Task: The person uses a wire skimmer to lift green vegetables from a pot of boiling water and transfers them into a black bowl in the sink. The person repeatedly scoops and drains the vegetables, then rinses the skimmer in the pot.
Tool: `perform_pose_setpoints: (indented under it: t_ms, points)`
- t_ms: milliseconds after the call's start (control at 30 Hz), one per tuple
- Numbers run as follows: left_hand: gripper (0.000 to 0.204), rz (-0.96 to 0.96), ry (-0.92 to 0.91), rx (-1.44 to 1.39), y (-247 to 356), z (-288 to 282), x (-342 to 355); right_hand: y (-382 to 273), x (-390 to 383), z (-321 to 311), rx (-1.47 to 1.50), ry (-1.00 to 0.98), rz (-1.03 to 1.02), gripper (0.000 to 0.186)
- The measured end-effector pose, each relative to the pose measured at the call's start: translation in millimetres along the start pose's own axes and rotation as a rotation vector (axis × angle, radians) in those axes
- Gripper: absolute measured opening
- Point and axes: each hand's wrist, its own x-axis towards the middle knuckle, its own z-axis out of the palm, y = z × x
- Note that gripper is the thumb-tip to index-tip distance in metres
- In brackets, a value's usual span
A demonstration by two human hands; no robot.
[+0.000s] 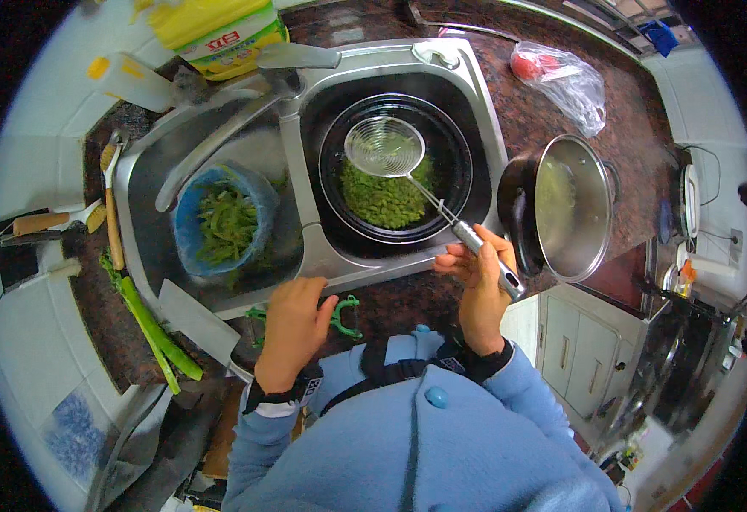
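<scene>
My right hand [484,277] is closed around the metal handle of a wire skimmer [384,147]. Its round head is over a dark pan [325,183] in the right sink basin. Chopped green vegetable pieces [383,200] lie in that pan, partly covered by the skimmer. At the sink's front edge, my left hand [292,320] is palm down with its thumb apart; I see nothing held. A green plastic tool [345,317] lies on the counter behind it, partly hidden by the hand. A steel pot [576,209] with pale cloudy contents stands right of the sink.
The left basin holds a blue-lined bowl [187,224] of green trimmings under the faucet [211,154]. A cleaver [194,320] and green stalks [147,328] lie to the left. A plastic bag [574,94] with something red sits at the back right.
</scene>
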Motion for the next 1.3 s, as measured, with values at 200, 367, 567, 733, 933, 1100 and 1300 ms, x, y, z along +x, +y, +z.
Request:
perform_pose_setpoints:
  t_ms: [200,367,567,733,933,1100,1300]
  points:
    - [0.025,0.016,0.01,0.003,-0.1,-0.4,1.9,5.9,2.7,9.0,-0.04,0.031,0.023,0.027]
    - [0.024,0.001,0.015,-0.002,-1.5,-1.2,1.6,17.9,23.3,13.5,-0.051,0.04,0.043,0.028]
    - [0.024,0.015,0.023,0.004,-3.0,-0.8,1.4,35.5,45.6,28.9,-0.055,-0.045,-0.013,0.025]
    - [0.024,0.017,0.033,0.023,-3.5,-1.0,1.2,28.2,26.1,24.3,-0.063,-0.107,-0.063,0.026]
    - [0.025,0.031,0.028,0.019,-1.2,1.3,0.3,10.5,0.0,3.6,-0.098,-0.124,-0.105,0.027]
    - [0.025,0.043,0.02,0.022,0.3,0.6,-0.6,11.8,0.9,-4.0,-0.127,-0.021,-0.034,0.028]
    - [0.024,0.038,-0.007,0.026,0.3,-0.2,-1.2,37.9,22.1,9.6,-0.462,-0.162,-0.237,0.024]
